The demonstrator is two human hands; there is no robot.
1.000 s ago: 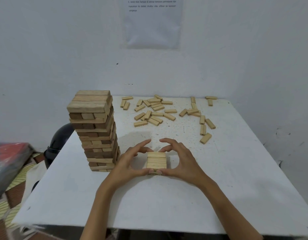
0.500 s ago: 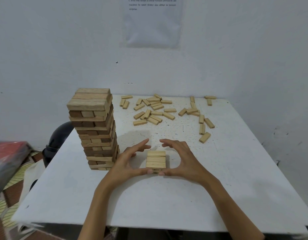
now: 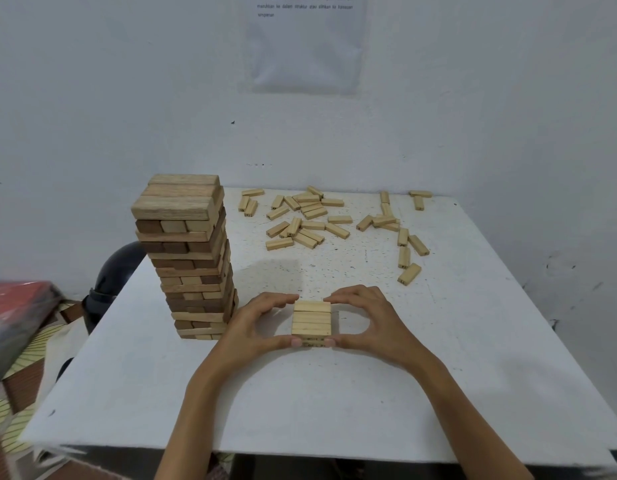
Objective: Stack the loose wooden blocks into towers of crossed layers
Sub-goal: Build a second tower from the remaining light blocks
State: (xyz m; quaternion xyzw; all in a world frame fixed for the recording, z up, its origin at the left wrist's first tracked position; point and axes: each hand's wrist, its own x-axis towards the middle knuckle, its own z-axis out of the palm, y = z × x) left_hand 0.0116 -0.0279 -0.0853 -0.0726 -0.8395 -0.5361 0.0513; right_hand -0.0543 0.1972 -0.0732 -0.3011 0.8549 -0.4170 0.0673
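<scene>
Head view: near the middle of the table (image 3: 334,403), toward its near edge, a short stack (image 3: 311,320) of pale blocks. Cupped from both sides by left hand (image 3: 255,327) and right hand (image 3: 372,323), thumbs pressing the near face and fingers curled round the far one, probably to square the layers flush before building higher. By the left edge, a tall tower (image 3: 192,258), close to the left hand and easily knocked. Scattered toward the far edge, loose blocks (image 3: 307,220), not yet stacked.

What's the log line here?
step: squaring small stack; left hand: grips stack; right hand: grips stack; tall tower: standing; loose blocks: far side
</scene>
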